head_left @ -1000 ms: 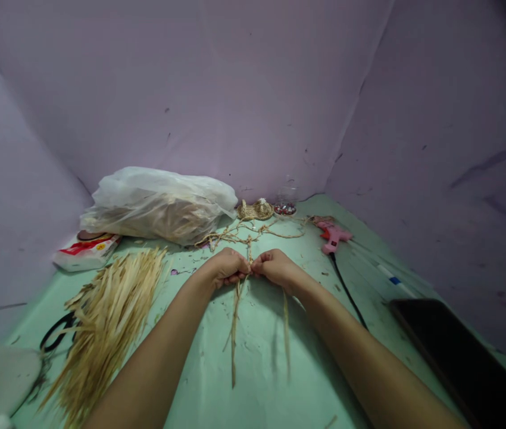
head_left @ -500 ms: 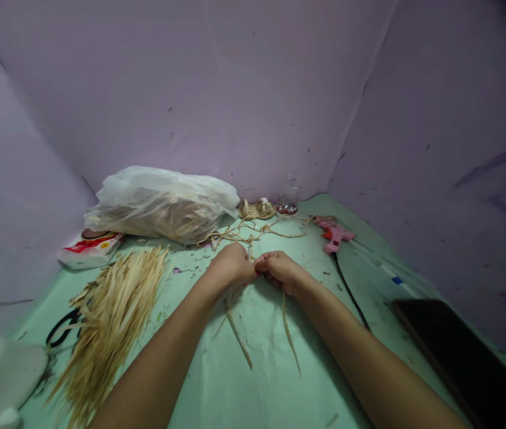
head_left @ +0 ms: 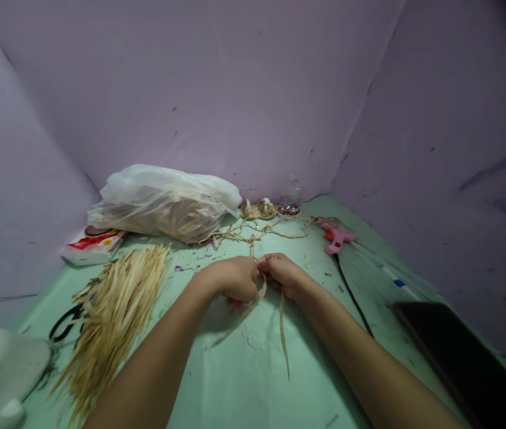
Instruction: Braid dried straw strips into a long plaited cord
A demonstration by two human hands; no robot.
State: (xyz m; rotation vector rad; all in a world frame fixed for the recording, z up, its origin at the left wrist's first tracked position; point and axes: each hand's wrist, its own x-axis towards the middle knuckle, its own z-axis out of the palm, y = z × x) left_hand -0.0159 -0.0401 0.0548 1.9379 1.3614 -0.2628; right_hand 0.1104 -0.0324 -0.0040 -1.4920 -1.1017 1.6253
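Note:
At the middle of the green tabletop [head_left: 244, 381], my left hand [head_left: 238, 277] and my right hand [head_left: 281, 273] meet, fingers closed on pale dried-fibre strips. One fibre strip [head_left: 284, 339] hangs down below my right hand. Another strip [head_left: 239, 322] loops between the hands and trails left, partly hidden by my left hand. From my fingertips a twisted fibre cord [head_left: 253, 241] runs away toward the wall, joining a loose tangle of cord [head_left: 275, 229]. The exact pinch point is covered by my fingers.
Left of my arms lie a bundle of dried strips [head_left: 119, 322], black-handled scissors [head_left: 63, 325] and a white object [head_left: 7, 369]. Behind are a plastic bag [head_left: 168, 199], a box [head_left: 94, 245], a woven piece [head_left: 258, 210] and a bead jar [head_left: 289, 205]. Rightward: a pink glue gun [head_left: 339, 237] and dark tablet-like slab [head_left: 458, 357].
My left hand has turned over and come slightly nearer, drawing a strip into a loop beside my right hand. My right hand stays nearly in place, still pinching.

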